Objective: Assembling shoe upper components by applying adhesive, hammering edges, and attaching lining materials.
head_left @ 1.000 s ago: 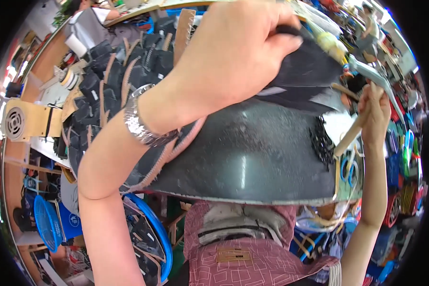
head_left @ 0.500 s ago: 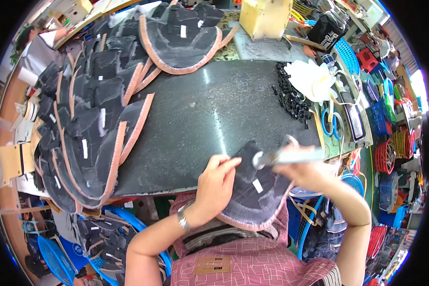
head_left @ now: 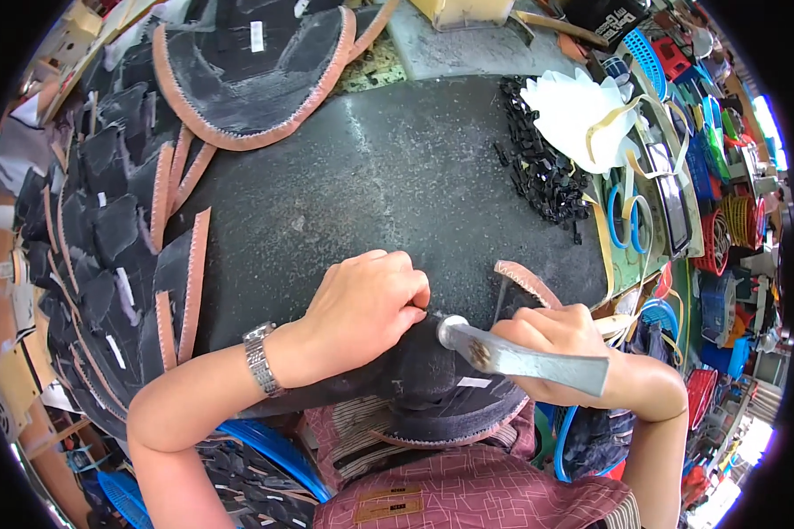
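L hand (head_left: 362, 309): thumb + forefinger tips together at far edge of black piece (head_left: 423, 366); too small to tell what, if anything, sits between them. Prob. there to steady that edge. Other L fingers curled under, mostly hidden.

R hand (head_left: 558, 326): fingers clamped round hammer (head_left: 538, 361), handle mostly hidden by fist. Round face points L, just beside L fingertips; contact w/ piece can't be told. Grip is close to head, prob. for control over a short reach.

Piece lies at near edge of dark work surface (head_left: 353, 194), its pink-edged curve hanging toward the lap; looks braced betw. bench + apron (head_left: 468, 494), hence no 2nd hand needed below.

Farther out: pile of small black bits (head_left: 543, 172) on R side of surface, prob. for easy reach; white petal-shaped sheet (head_left: 582, 119) beside it, blue-handled scissors (head_left: 625, 220) nearer. Similar black pieces (head_left: 106, 309) heaped L, overlapping, prob. to save bench space.
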Demonstrator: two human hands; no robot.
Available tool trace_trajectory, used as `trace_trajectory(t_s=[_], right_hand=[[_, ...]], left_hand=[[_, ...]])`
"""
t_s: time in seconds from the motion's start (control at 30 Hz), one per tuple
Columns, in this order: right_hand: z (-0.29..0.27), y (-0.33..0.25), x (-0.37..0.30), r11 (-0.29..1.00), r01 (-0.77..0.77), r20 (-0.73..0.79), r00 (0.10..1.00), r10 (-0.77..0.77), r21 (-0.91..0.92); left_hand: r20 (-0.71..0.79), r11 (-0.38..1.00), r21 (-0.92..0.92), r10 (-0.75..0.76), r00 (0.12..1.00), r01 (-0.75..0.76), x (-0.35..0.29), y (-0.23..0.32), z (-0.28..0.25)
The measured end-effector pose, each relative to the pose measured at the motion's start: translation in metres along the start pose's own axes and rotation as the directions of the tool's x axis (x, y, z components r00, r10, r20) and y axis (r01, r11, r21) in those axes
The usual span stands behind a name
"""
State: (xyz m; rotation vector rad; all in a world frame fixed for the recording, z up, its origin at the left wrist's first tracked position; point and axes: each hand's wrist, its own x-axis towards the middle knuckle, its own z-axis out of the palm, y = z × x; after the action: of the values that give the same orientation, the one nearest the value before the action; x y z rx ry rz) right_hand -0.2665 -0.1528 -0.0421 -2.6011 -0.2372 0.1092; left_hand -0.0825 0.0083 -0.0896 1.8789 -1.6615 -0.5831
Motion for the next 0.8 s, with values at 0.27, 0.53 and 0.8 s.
trace_trajectory(t_s=[0.27, 0.53, 0.8], right_hand=[[0.001, 0.001, 0.017, 0.992, -0.129, 0.142, 0.982, 0.126, 0.007], [-0.013, 0.008, 0.036, 0.998, -0.008, 0.118, 0.993, 0.015, -0.059], [-0.01, 0.006, 0.041, 0.998, -0.056, 0.217, 0.975, 0.057, -0.011]], left_hand=[[-0.07, 0.868, 0.06, 0.496, 0.865, -0.493, -0.013, -0.027, 0.006], [-0.084, 0.742, 0.392, 0.617, 0.782, -0.543, -0.022, -0.019, 0.014], [-0.333, 0.996, 0.087, 0.055, 0.941, -0.028, -0.041, 0.005, 0.027]])
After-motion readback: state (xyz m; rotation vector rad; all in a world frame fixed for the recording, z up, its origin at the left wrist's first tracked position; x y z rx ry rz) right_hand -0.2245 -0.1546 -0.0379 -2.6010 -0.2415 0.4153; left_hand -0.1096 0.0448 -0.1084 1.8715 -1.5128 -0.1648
